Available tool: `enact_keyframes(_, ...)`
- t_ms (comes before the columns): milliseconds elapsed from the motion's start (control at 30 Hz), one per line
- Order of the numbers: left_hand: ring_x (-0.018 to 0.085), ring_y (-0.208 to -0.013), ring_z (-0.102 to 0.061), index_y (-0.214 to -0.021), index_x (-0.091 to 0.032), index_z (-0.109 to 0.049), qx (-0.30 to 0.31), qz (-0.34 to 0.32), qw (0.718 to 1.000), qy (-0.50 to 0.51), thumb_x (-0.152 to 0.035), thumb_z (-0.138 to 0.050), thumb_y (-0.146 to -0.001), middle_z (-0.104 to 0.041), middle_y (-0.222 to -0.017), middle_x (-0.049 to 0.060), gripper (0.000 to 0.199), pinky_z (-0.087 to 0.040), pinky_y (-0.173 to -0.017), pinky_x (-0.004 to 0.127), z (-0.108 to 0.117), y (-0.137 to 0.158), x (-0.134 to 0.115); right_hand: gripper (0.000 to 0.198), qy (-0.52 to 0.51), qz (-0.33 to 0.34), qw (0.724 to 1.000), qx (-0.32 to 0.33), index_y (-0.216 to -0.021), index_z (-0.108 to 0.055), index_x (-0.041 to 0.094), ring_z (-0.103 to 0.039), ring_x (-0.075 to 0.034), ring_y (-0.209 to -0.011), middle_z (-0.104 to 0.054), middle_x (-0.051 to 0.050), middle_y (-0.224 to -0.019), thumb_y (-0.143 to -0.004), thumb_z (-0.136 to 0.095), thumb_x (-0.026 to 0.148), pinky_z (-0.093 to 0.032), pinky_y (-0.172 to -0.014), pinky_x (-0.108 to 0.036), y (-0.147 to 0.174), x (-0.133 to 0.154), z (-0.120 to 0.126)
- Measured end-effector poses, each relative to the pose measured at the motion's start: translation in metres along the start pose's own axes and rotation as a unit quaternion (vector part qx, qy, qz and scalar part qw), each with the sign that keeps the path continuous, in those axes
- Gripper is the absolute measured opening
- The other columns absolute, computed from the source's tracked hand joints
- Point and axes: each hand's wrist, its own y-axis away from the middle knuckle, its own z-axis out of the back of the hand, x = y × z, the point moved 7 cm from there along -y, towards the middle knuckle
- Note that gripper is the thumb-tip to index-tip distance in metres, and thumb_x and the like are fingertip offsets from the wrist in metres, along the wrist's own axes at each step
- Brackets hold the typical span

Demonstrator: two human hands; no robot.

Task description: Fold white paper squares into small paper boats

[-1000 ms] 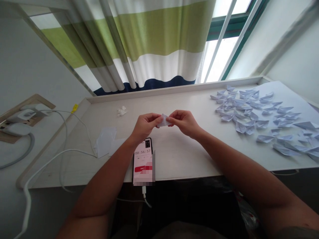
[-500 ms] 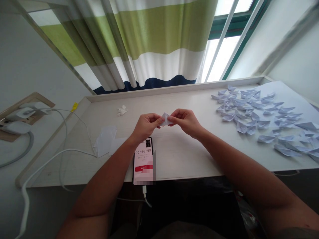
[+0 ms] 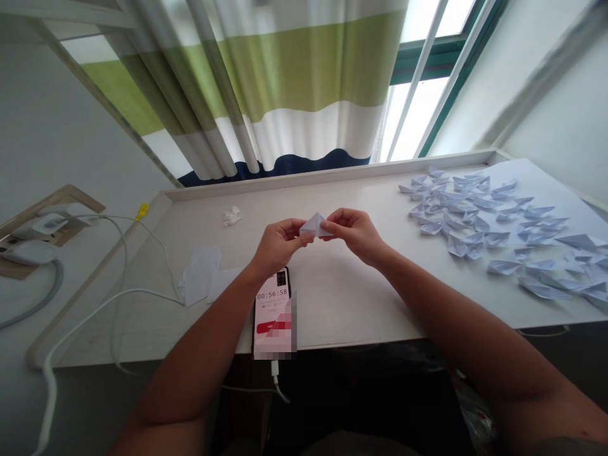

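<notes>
Between my two hands is a small folded white paper (image 3: 313, 224), its pointed top facing away from me and a crease down its middle. My left hand (image 3: 280, 244) pinches its left lower corner between thumb and fingers. My right hand (image 3: 354, 229) grips the right side, thumb lying on the front face. Both hands are just above the white desk (image 3: 351, 297). To the right on the desk lie several folded paper boats (image 3: 468, 202), spread in a loose cluster.
A phone (image 3: 273, 316) showing a timer lies below my left wrist, a white cable plugged into it. Loose paper sheets (image 3: 202, 272) and a crumpled tissue (image 3: 232, 216) are on the left. White cables (image 3: 118, 294) run from the wall socket (image 3: 47, 228). A striped curtain (image 3: 294, 69) hangs behind.
My left thumb has slid down toward the paper's lower edge, so more of its left face shows. My right hand keeps its hold. The view has shifted slightly.
</notes>
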Motion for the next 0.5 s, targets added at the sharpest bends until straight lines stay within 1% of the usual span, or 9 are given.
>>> enact_keyframes(100,0.019,-0.082,-0.076,-0.12,-0.018,-0.083,-0.018,-0.036,0.997,-0.059,-0.037,-0.093,-0.082,-0.083,-0.091,0.006,0.044,-0.06,-0.077,0.033,0.003,0.0,-0.005,0.051,0.006,0.004,1.0,0.008,-0.078,-0.074,0.018,-0.077,-0.018,-0.072,-0.079,-0.005,-0.077,-0.068,-0.101,0.06,-0.066,-0.074,-0.035,0.0,0.0,-0.001)
enact_keyframes(167,0.021,-0.088,-0.078,-0.126,-0.021,-0.081,-0.026,-0.068,0.992,-0.106,-0.037,-0.091,-0.085,-0.084,-0.099,0.007,0.045,-0.062,-0.08,0.034,0.003,0.002,-0.011,0.052,0.005,0.003,1.0,0.013,-0.078,-0.074,0.017,-0.077,-0.018,-0.072,-0.079,-0.005,-0.076,-0.067,-0.101,0.06,-0.066,-0.074,-0.035,0.001,0.001,-0.002)
enact_keyframes(200,0.022,-0.093,-0.078,-0.126,-0.022,-0.081,-0.029,-0.084,0.988,-0.123,-0.036,-0.09,-0.086,-0.084,-0.104,0.007,0.044,-0.062,-0.082,0.034,0.003,0.003,-0.014,0.052,0.004,0.002,1.0,0.016,-0.078,-0.075,0.017,-0.077,-0.018,-0.072,-0.079,-0.005,-0.075,-0.066,-0.102,0.06,-0.066,-0.074,-0.034,0.001,0.002,-0.002)
enact_keyframes(267,0.023,-0.101,-0.079,-0.121,-0.023,-0.082,-0.036,-0.108,0.984,-0.134,-0.037,-0.091,-0.085,-0.084,-0.113,0.008,0.04,-0.063,-0.085,0.035,0.003,0.004,-0.019,0.052,0.007,0.0,1.0,0.017,-0.077,-0.075,0.017,-0.077,-0.018,-0.072,-0.08,-0.005,-0.075,-0.065,-0.103,0.059,-0.066,-0.073,-0.034,0.001,0.003,-0.002)
enact_keyframes(300,0.023,-0.101,-0.079,-0.119,-0.023,-0.082,-0.038,-0.114,0.984,-0.131,-0.036,-0.092,-0.084,-0.084,-0.113,0.008,0.039,-0.064,-0.086,0.036,0.003,0.005,-0.021,0.052,0.01,0.0,1.0,0.018,-0.077,-0.074,0.016,-0.077,-0.018,-0.072,-0.08,-0.006,-0.075,-0.065,-0.103,0.058,-0.066,-0.073,-0.034,0.001,0.004,-0.002)
enact_keyframes(400,0.021,-0.093,-0.079,-0.112,-0.022,-0.082,-0.035,-0.12,0.986,-0.108,-0.036,-0.094,-0.081,-0.084,-0.104,0.006,0.036,-0.064,-0.084,0.035,0.001,0.005,-0.022,0.052,0.014,0.003,1.0,0.024,-0.076,-0.074,0.016,-0.078,-0.018,-0.073,-0.08,-0.006,-0.076,-0.065,-0.103,0.058,-0.066,-0.072,-0.033,0.002,0.007,-0.003)
enact_keyframes(500,0.019,-0.086,-0.078,-0.098,-0.021,-0.082,-0.037,-0.107,0.99,-0.083,-0.035,-0.096,-0.078,-0.084,-0.096,0.005,0.028,-0.063,-0.08,0.033,0.0,0.004,-0.02,0.052,0.014,0.005,0.999,0.038,-0.077,-0.073,0.016,-0.078,-0.018,-0.073,-0.08,-0.006,-0.077,-0.067,-0.102,0.058,-0.067,-0.073,-0.033,0.003,0.008,-0.005)
